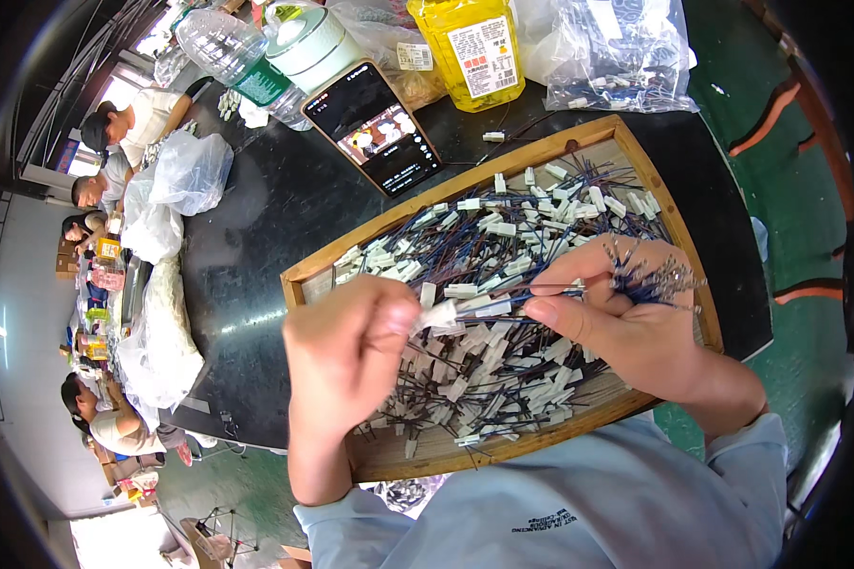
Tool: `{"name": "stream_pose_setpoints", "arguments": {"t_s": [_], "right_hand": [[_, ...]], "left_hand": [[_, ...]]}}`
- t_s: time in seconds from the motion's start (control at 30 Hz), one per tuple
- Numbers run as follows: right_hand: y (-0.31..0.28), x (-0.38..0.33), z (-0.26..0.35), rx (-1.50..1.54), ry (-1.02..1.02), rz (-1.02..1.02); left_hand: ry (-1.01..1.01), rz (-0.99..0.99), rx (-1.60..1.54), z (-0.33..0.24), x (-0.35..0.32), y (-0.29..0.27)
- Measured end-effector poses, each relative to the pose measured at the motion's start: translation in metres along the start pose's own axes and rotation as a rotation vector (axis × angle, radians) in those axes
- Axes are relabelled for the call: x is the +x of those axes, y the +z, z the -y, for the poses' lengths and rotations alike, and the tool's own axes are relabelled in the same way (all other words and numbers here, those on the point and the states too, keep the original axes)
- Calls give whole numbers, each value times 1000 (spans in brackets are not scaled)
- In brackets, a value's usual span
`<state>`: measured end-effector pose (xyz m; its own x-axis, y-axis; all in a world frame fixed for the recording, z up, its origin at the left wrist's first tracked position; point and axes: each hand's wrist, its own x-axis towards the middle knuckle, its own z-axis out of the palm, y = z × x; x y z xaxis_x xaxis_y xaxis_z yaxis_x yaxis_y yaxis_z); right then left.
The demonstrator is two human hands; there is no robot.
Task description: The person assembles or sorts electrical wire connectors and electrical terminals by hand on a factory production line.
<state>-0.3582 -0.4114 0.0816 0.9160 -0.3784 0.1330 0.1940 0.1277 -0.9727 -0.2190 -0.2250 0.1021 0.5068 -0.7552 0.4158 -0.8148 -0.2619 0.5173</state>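
Observation:
Both my hands are raised over a wooden tray [671,194] heaped with white plastic connectors on thin dark wires [474,379]. My left hand [346,341] is closed, its fingertips pinching a white connector [438,318], slightly blurred. Curled in my right hand [640,332] is a bundle of thin wires [650,275], their metal-tipped ends fanning out past the fingers. The right thumb and forefinger pinch a wire that reaches toward the connector. Whether that wire sits inside the connector cannot be made out.
On the black table [242,275], a lit phone [375,128] leans behind the tray. Beyond stand a clear bottle [232,62], a pale green-lidded container [313,47], a yellow jug [436,19] and a plastic bag of parts [621,57]. More plastic bags [190,171] lie left, near several seated people.

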Motion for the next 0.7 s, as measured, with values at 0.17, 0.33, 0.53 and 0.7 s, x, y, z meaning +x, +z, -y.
{"name": "stream_pose_setpoints", "arguments": {"t_s": [0.17,0.33,0.53,0.7], "right_hand": [[1,3,8,-113,112,-40],[0,2,5,-167,0,-44],[2,1,-3,18,-49,-148],[-4,-1,-4,120,74,-127]], "left_hand": [[-408,-407,-702,56,15,-14],[-534,-611,-919,155,14,-30],[-520,-566,-874,185,7,-18],[-575,-497,-843,188,5,-15]]}}
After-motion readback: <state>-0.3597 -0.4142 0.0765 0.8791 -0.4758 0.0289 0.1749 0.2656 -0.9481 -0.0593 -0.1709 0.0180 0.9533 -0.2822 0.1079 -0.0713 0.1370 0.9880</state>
